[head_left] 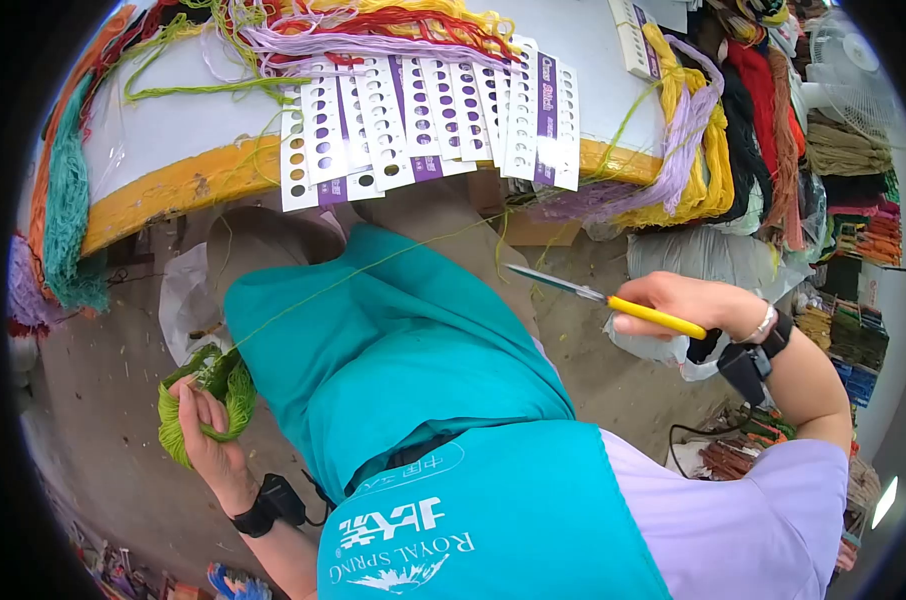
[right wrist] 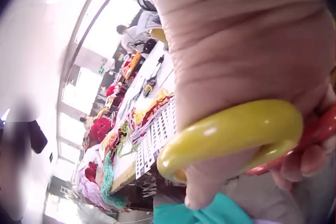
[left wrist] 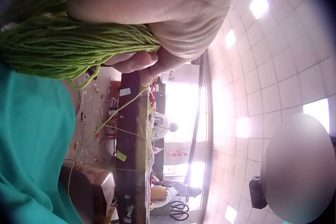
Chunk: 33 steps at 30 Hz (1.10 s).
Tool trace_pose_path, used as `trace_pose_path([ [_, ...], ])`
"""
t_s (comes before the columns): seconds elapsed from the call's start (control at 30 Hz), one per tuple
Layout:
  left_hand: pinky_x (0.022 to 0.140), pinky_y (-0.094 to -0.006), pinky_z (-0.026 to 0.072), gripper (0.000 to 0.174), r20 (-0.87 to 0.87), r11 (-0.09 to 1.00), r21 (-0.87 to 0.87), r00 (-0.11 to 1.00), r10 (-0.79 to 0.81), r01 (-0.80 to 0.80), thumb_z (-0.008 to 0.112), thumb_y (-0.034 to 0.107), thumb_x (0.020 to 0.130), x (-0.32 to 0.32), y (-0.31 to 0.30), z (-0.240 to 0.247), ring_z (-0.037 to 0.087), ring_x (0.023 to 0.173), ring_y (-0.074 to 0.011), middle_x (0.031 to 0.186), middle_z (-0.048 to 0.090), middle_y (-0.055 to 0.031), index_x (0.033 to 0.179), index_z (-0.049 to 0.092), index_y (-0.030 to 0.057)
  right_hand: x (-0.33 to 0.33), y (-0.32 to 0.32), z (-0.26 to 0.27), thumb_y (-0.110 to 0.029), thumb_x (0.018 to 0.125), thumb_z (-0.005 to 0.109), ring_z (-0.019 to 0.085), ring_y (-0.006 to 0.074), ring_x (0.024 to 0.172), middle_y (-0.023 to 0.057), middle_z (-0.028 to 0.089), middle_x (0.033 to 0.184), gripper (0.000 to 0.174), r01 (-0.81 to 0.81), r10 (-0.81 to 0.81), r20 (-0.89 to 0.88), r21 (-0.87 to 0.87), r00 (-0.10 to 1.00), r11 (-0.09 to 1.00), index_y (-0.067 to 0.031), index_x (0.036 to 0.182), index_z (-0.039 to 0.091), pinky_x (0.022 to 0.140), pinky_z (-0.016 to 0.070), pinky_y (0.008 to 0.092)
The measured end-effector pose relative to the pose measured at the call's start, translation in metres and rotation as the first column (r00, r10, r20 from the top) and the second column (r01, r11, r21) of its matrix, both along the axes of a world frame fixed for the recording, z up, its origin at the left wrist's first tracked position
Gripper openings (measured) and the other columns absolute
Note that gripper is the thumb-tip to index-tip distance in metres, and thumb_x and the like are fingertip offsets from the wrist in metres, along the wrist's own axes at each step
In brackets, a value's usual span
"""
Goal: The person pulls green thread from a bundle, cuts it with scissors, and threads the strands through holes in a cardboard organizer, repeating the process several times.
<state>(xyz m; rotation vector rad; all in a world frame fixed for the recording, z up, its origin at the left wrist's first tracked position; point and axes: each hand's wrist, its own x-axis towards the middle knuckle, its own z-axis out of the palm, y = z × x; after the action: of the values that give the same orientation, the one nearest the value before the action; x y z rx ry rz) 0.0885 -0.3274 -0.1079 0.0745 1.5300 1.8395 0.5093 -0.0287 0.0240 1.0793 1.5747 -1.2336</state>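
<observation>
The left hand [head_left: 208,430] grips a looped skein of green thread [head_left: 239,395], low at the left beside the teal apron. In the left wrist view the green strands [left wrist: 79,45] bunch under the fingers of the left hand [left wrist: 168,14]. One thin green strand [head_left: 353,283] runs from the skein across the lap up toward the table. The right hand [head_left: 688,303] holds scissors with yellow handles [head_left: 657,317], the blades pointing left, close to the strand's right part. In the right wrist view the thumb passes through a yellow handle loop [right wrist: 226,134].
Perforated white cards [head_left: 381,120] overlap along the table's yellow front edge [head_left: 183,208]. Red, lilac and yellow threads lie behind them. Teal thread [head_left: 68,240] hangs off the left end; yellow thread [head_left: 708,160] hangs at the right. Plastic bags [head_left: 698,262] sit below on the right, near a fan [head_left: 843,70].
</observation>
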Motion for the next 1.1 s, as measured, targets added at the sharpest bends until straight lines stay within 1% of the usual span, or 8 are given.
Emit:
trace_pose_path([
  [0.1, 0.047, -0.0212, 0.0265, 0.017, 0.003, 1.0, -0.009, 1.0, 0.002, -0.002, 0.054, 0.017, 0.099, 0.0, -0.001, 0.001, 0.032, 0.051, -0.0051, 0.063, 0.036, 0.0032, 0.104, 0.059, 0.0026, -0.003, -0.008, -0.023, -0.059, 0.093, 0.05, 0.044, 0.0084, 0.052, -0.001, 0.043, 0.059, 0.057, 0.405, -0.41, -0.002, -0.152, 0.912, 0.902, -0.0023, 0.085, 0.057, 0.047, 0.0357, 0.026],
  [0.13, 0.047, -0.0211, 0.0267, 0.017, 0.002, 1.0, -0.014, 1.0, 0.002, -0.002, 0.054, 0.018, 0.099, 0.0, -0.002, 0.002, 0.032, 0.052, -0.0051, 0.063, 0.037, 0.0033, 0.104, 0.059, 0.0026, -0.004, -0.012, -0.032, -0.058, 0.094, 0.049, 0.04, 0.0063, 0.049, -0.0029, 0.04, 0.056, 0.055, 0.488, -0.494, 0.001, -0.152, 0.87, 0.859, -0.0042, 0.085, 0.056, 0.044, 0.0331, 0.0235],
  [0.23, 0.047, -0.0212, 0.0266, 0.016, -0.015, 1.0, -0.007, 1.0, 0.007, -0.007, 0.054, 0.017, 0.099, 0.0, -0.005, 0.001, 0.032, 0.052, -0.0051, 0.063, 0.036, 0.0035, 0.104, 0.059, 0.0029, -0.008, -0.018, -0.047, -0.06, 0.094, 0.048, 0.04, 0.007, 0.047, -0.0027, 0.04, 0.056, 0.057, 0.589, -0.601, -0.009, -0.181, 0.8, 0.787, -0.0042, 0.084, 0.054, 0.043, 0.0337, 0.0244],
  [0.37, 0.048, -0.0212, 0.0262, 0.016, -0.025, 1.0, -0.015, 1.0, 0.018, -0.018, 0.054, 0.018, 0.099, -0.001, -0.005, -0.002, 0.032, 0.052, -0.0049, 0.063, 0.036, 0.0037, 0.104, 0.059, 0.0028, -0.008, -0.021, -0.061, -0.064, 0.092, 0.046, 0.04, 0.0082, 0.045, -0.0028, 0.039, 0.055, 0.061, 0.629, -0.635, 0.016, -0.166, 0.772, 0.76, -0.0036, 0.085, 0.053, 0.041, 0.034, 0.0247],
  [0.47, 0.048, -0.0209, 0.0262, 0.017, -0.029, 1.0, -0.017, 1.0, 0.008, -0.008, 0.055, 0.018, 0.098, -0.003, -0.007, -0.004, 0.032, 0.052, -0.0049, 0.064, 0.036, 0.0037, 0.103, 0.059, 0.0026, -0.014, -0.022, -0.063, -0.064, 0.093, 0.044, 0.04, 0.0088, 0.043, -0.0025, 0.038, 0.054, 0.061, 0.649, -0.661, -0.032, -0.16, 0.75, 0.744, -0.0041, 0.085, 0.051, 0.039, 0.034, 0.025],
  [0.57, 0.048, -0.0208, 0.0262, 0.017, -0.039, 1.0, -0.015, 0.999, 0.009, -0.01, 0.055, 0.018, 0.098, -0.003, -0.006, -0.003, 0.032, 0.052, -0.0049, 0.064, 0.036, 0.0036, 0.103, 0.059, 0.0026, -0.011, -0.022, -0.075, -0.064, 0.093, 0.044, 0.038, 0.0091, 0.041, -0.0019, 0.038, 0.054, 0.06, 0.711, -0.733, -0.009, -0.235, 0.68, 0.663, -0.0043, 0.085, 0.049, 0.038, 0.0335, 0.0256],
  [0.77, 0.047, -0.0213, 0.0259, 0.017, -0.03, 0.999, -0.019, 0.999, 0.025, -0.025, 0.054, 0.018, 0.099, -0.002, -0.007, -0.003, 0.032, 0.052, -0.005, 0.064, 0.036, 0.0036, 0.102, 0.059, 0.0029, -0.017, -0.026, -0.086, -0.063, 0.094, 0.044, 0.037, 0.0097, 0.039, -0.0013, 0.037, 0.05, 0.062, 0.738, -0.771, -0.076, -0.241, 0.633, 0.63, -0.0023, 0.083, 0.048, 0.037, 0.0325, 0.026],
  [1.1, 0.047, -0.0213, 0.0253, 0.016, -0.027, 0.998, -0.03, 0.998, 0.057, -0.057, 0.055, 0.018, 0.098, -0.004, -0.009, -0.004, 0.032, 0.052, -0.005, 0.064, 0.036, 0.0038, 0.102, 0.06, 0.0036, -0.015, -0.034, -0.083, -0.061, 0.096, 0.041, 0.038, 0.0095, 0.04, -0.0008, 0.038, 0.049, 0.062, 0.722, -0.74, -0.122, -0.159, 0.662, 0.673, -0.0015, 0.082, 0.051, 0.039, 0.033, 0.0261],
])
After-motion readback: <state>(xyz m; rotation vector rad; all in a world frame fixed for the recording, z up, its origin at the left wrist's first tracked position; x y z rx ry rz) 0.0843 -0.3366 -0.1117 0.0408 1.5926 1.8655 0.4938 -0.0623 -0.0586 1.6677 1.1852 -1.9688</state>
